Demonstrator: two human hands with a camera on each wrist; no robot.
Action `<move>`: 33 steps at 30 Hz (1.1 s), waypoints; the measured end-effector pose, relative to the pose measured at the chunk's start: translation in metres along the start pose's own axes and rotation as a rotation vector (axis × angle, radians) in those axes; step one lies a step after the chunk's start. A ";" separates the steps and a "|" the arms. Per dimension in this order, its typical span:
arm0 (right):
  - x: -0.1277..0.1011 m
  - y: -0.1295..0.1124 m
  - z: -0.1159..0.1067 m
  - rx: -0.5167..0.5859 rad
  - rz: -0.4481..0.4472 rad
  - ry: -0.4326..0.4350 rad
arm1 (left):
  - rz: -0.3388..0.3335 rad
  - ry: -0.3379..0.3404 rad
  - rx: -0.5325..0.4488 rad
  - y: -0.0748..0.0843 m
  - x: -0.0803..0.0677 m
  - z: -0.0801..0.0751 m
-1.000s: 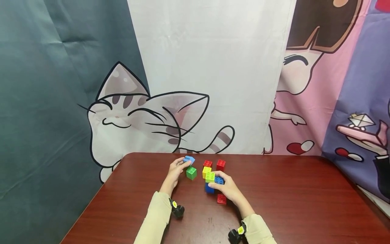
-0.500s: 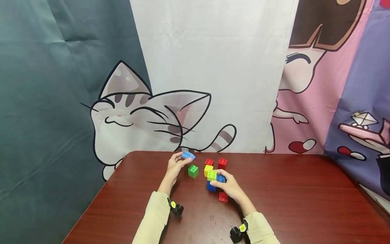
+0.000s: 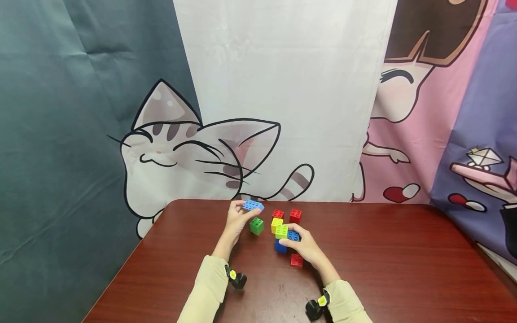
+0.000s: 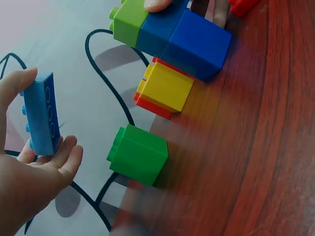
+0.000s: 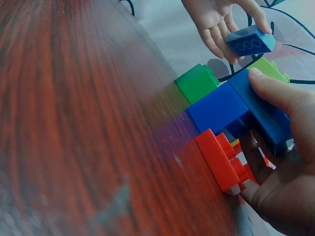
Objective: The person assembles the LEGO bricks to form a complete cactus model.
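My left hand pinches a light blue toy building brick between thumb and fingers, holding it up off the table behind the green brick. In the left wrist view, the hollow tubes on the light blue brick's underside show. My right hand grips a small stack: a dark blue brick at the bottom, a longer blue brick over it, and a lime green brick on top. The right thumb presses the longer blue brick's side; the other fingers are partly hidden behind the stack.
Behind the stack stands a yellow brick, with a red brick farther back and another red brick to its right. A third red brick lies near the right wrist. The brown table ends at a printed cloth.
My left hand has raised the light blue brick away from the green one and turned it, then shifted it slightly right. The right hand keeps its hold on the stack. The head view moved slightly.
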State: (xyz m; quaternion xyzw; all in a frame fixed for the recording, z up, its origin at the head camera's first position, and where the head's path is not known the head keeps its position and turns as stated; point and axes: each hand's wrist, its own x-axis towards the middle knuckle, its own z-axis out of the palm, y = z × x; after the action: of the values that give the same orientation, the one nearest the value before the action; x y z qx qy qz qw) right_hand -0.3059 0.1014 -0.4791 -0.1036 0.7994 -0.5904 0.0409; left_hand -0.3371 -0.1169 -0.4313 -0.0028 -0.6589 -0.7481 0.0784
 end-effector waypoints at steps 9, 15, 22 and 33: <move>0.000 -0.001 -0.001 -0.006 -0.010 -0.004 | 0.069 -0.030 0.029 0.010 -0.002 0.005; -0.001 0.000 -0.001 -0.007 -0.016 -0.013 | 0.077 0.039 0.170 0.018 -0.009 0.010; -0.001 -0.001 0.001 0.002 -0.007 0.013 | 0.069 0.039 0.193 0.019 -0.013 0.014; -0.011 -0.018 -0.001 -0.020 -0.004 0.006 | 0.079 -0.177 0.249 0.020 -0.031 0.021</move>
State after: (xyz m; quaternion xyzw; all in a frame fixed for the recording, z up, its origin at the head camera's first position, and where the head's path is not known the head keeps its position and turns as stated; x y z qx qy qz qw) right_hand -0.2931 0.0999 -0.4624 -0.1039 0.8052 -0.5827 0.0362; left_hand -0.3060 -0.0946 -0.4125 -0.0848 -0.7502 -0.6539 0.0492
